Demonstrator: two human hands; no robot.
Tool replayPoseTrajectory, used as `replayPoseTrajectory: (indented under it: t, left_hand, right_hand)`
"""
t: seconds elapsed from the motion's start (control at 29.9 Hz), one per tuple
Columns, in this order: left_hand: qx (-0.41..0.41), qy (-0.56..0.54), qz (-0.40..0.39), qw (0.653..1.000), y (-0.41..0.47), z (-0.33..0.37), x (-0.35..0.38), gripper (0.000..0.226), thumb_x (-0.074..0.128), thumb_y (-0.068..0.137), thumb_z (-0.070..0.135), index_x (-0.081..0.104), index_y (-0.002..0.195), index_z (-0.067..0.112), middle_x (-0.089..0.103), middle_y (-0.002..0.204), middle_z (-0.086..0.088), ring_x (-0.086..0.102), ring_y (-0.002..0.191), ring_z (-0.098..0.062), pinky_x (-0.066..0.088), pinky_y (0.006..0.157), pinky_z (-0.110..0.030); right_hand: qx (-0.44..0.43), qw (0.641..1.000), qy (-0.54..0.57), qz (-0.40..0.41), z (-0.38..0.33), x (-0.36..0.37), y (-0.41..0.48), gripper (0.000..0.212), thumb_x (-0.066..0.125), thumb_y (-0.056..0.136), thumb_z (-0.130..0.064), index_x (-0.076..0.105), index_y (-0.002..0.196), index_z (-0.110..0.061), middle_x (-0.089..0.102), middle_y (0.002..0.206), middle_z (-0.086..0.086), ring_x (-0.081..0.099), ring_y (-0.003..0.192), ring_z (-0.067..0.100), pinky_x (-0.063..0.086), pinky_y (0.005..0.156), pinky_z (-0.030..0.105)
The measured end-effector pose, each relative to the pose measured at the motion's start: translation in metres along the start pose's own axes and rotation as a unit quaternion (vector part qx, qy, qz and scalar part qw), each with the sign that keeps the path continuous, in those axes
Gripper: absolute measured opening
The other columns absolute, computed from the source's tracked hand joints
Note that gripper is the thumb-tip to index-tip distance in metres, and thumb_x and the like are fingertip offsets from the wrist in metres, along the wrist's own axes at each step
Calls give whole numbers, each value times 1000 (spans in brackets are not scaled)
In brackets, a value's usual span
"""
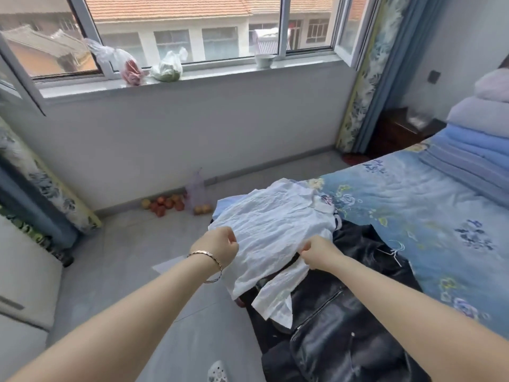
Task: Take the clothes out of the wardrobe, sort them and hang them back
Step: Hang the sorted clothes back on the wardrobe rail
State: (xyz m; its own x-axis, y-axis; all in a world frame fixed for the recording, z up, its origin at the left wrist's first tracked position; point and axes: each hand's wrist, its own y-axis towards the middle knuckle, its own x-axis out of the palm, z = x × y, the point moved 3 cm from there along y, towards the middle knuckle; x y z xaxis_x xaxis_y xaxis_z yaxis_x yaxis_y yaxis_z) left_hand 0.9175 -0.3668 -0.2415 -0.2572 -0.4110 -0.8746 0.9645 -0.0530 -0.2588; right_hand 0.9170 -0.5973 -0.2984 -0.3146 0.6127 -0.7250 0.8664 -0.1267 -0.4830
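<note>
Nearest me, at five o'clock, a black leather jacket (344,312) lies heaped on the corner of the bed (429,216), so clothes are out of the wardrobe. No wardrobe shows in this view, and nothing is hung back. I judge I am in the sorting stage, with all the hanging left to do.

Just beyond the jacket, my left hand (220,245) and right hand (316,253) each have their fingers curled, pinching the near edge of a crumpled white shirt (275,224). The shirt spreads away from both hands toward twelve and one o'clock, over the jacket and a pale blue garment (225,204) beneath it. Its lower part droops toward six o'clock below my right hand.

Farther off, at two o'clock, folded quilts (479,139) are stacked on the bed. At eleven o'clock fruit (165,205) sits on the floor by the wall.
</note>
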Motion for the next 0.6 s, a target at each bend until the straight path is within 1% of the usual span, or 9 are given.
replayPoseTrajectory:
  t: [0.03,0.1,0.17,0.2,0.27,0.3,0.37,0.47,0.6]
  left_hand:
    - [5,1,-16,1000,27,3,2,16,43,89,19,58,94,22,62,97,3,59,89,-19,48,74,-29]
    - [14,-1,-50,999,84,12,5,17,43,87,18,59,93,21,65,96,0,63,91,-21,52,80,-32]
    - [23,-1,-79,997,135,24,7,16,42,86,15,58,88,18,68,95,-4,65,91,-24,53,82,-34]
    - [27,-5,-91,996,157,30,8,16,42,86,13,57,87,16,68,93,-6,65,88,-25,52,80,-33]
    - [31,-10,-110,993,205,43,14,15,42,85,10,56,83,14,65,85,-9,62,79,-25,48,73,-31]
    - [33,-14,-113,993,225,49,16,15,42,85,9,56,82,14,65,83,-11,62,77,-26,47,71,-31]
    - [30,-23,-112,993,267,61,28,19,41,85,9,59,86,16,68,88,-8,65,84,-27,50,75,-33]
    - [23,-20,-93,995,328,73,50,24,40,87,10,61,97,18,65,89,-4,60,86,-23,48,76,-30]
    - [11,47,-103,993,413,88,88,24,38,89,13,60,98,20,59,86,1,56,82,-21,41,68,-26]
  right_hand:
    - [19,1000,0,8,5,-9,21,31,40,80,-2,34,52,-14,36,58,5,40,63,21,30,61,26]
    - [69,997,5,20,14,-29,65,35,40,84,-2,30,53,-14,36,56,3,42,59,22,29,55,25]
    - [113,993,24,30,26,-47,101,31,40,87,-4,37,57,-10,43,63,7,47,64,23,32,57,25]
    - [128,991,31,37,30,-54,115,26,41,89,-6,46,63,-7,50,70,10,51,70,24,35,60,26]
    - [151,987,28,44,42,-66,150,21,40,92,-14,59,89,-6,61,92,15,54,78,24,41,65,26]
    - [160,986,20,46,47,-71,162,21,39,93,-16,60,92,-11,61,97,15,54,80,24,42,67,26]
    - [169,984,3,61,59,-82,195,22,40,91,-16,60,83,-16,59,97,12,55,85,26,41,67,27]
    - [197,976,-15,87,77,-93,252,25,42,91,-16,65,102,-14,62,112,9,58,104,28,42,74,29]
    - [221,973,-9,66,113,-96,344,24,44,91,-13,60,109,-11,54,123,9,54,109,29,43,80,30]
